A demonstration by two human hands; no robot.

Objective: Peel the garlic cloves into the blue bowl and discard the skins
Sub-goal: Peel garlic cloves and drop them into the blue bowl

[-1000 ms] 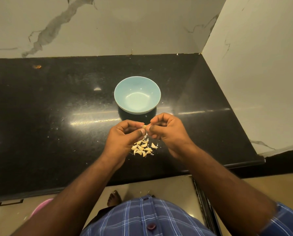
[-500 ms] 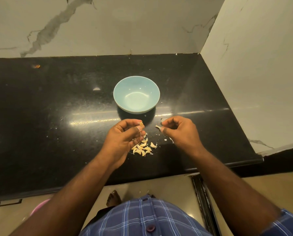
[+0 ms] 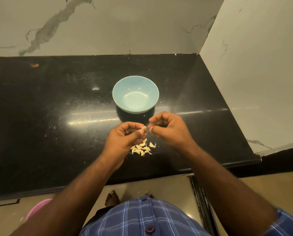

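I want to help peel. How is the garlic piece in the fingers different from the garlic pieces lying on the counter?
The held clove is a single piece, pinched up in the left hand; the pile of cloves is many pieces, lying loose on the black counter. The held one is nearer the blue bowl. Both are pale yellowish, and neither is in the bowl.

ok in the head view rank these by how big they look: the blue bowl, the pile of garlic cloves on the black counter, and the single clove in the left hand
1. Round pale-blue bowl, clearly largest.
2. Pile of pale garlic cloves on the black counter.
3. Single clove pinched by the left hand, smallest, though held slightly nearer the camera.
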